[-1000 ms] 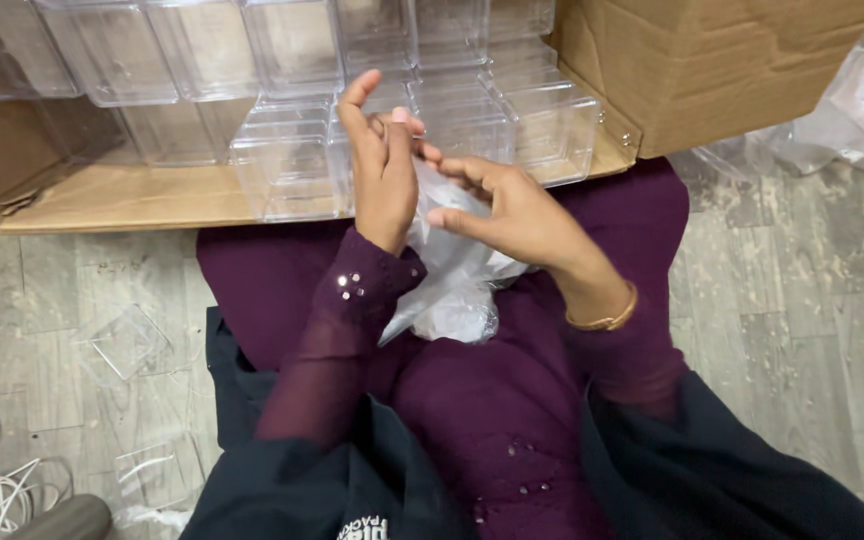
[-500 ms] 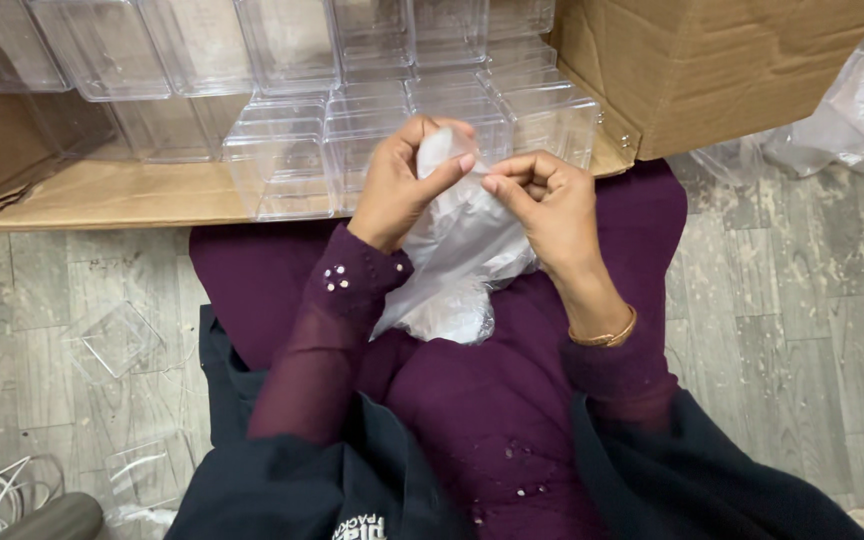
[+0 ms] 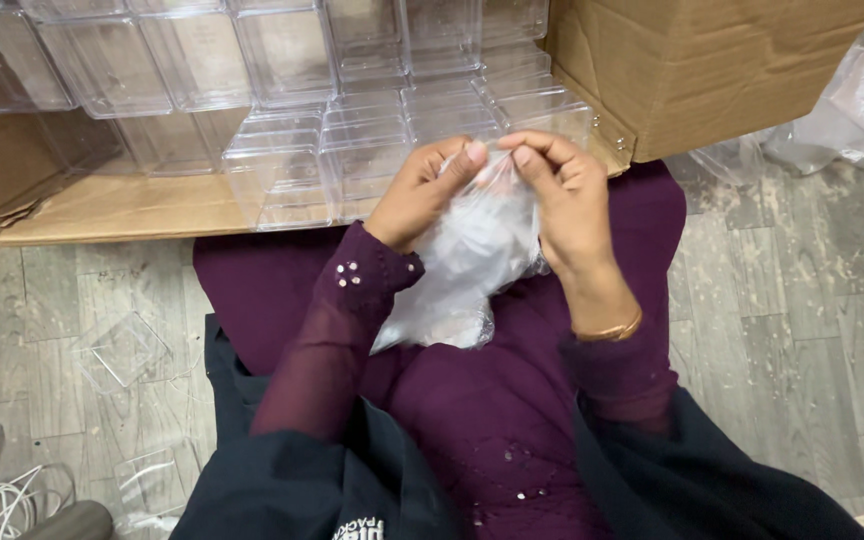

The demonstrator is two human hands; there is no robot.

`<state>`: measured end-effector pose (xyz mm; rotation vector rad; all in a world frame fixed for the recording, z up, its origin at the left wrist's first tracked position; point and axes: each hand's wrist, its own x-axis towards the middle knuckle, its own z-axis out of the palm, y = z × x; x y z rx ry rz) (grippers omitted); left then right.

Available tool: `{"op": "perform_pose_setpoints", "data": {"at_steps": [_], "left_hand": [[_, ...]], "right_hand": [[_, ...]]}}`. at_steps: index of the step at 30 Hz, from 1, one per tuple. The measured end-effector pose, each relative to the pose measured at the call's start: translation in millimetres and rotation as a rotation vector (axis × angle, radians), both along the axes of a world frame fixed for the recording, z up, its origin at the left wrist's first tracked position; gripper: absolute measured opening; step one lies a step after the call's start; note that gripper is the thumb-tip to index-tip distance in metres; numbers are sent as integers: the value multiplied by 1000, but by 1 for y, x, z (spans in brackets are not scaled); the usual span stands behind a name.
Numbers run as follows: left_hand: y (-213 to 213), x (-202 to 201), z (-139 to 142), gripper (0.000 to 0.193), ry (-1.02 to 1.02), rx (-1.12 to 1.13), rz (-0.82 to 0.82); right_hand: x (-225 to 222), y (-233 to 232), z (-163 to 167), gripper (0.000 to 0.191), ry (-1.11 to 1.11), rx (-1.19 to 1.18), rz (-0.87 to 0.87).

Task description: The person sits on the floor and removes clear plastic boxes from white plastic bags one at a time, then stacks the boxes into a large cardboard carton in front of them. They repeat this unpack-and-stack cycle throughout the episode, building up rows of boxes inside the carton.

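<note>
Your left hand (image 3: 422,195) pinches the top edge of the crumpled clear plastic bag (image 3: 467,265) hanging over your lap — your right hand (image 3: 562,195), at its three o'clock, pinches the same edge. You seem to be opening it — next, pull the layers apart. Clear plastic boxes (image 3: 292,120) stand at twelve.

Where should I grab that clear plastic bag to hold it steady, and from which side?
Probably the top edge of the clear plastic bag, from above. It hangs crumpled and limp toward the lap, so its lower part would likely just bunch. The left hand and right hand already pinch the upper edge from either side, where the film looks pulled taut.
</note>
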<state>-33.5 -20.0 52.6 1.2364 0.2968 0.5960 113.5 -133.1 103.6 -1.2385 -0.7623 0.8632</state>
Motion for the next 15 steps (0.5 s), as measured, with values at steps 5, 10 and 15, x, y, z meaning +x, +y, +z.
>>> {"op": "perform_pose_setpoints", "data": {"at_steps": [5,10,15], "left_hand": [[14,-11,10,32,-117,-334,-66],[15,3,3,27,92,169,-1],[-7,42,-7,19,540,722,508]], "right_hand": [[42,-18,-19,26,428,-39,290],[85,-27,-19,36,723,376,476],[107,3,-12,9,-499,110,38]]}}
